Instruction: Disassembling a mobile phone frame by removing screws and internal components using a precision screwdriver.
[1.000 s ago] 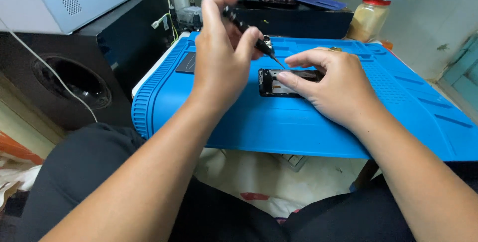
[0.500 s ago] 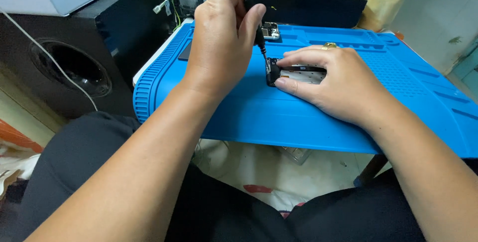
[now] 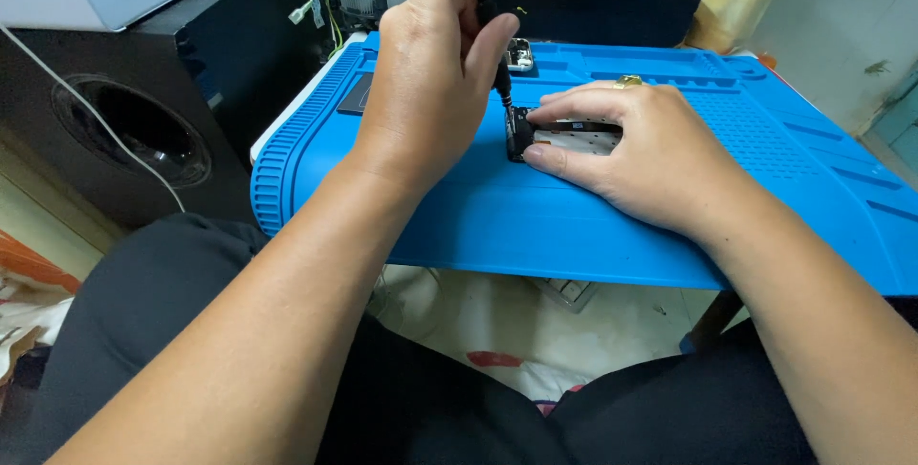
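1. The left hand (image 3: 430, 92) is closed tight around a thin black screwdriver (image 3: 490, 30). The tool stands almost straight up, with its tip down on the near-left end of the open phone (image 3: 566, 135).
2. The right hand (image 3: 639, 154) lies flat on the phone, fingers pressing it onto the blue mat (image 3: 593, 226) on the worktop.
3. The phone lies flat, its long side running left to right under the right hand.
4. The tip could slip off and scratch the parts if the left hand tilts or pushes too hard.

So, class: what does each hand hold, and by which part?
The left hand grips a dark screwdriver by its handle, upright. The right hand presses the opened phone flat onto the blue mat.
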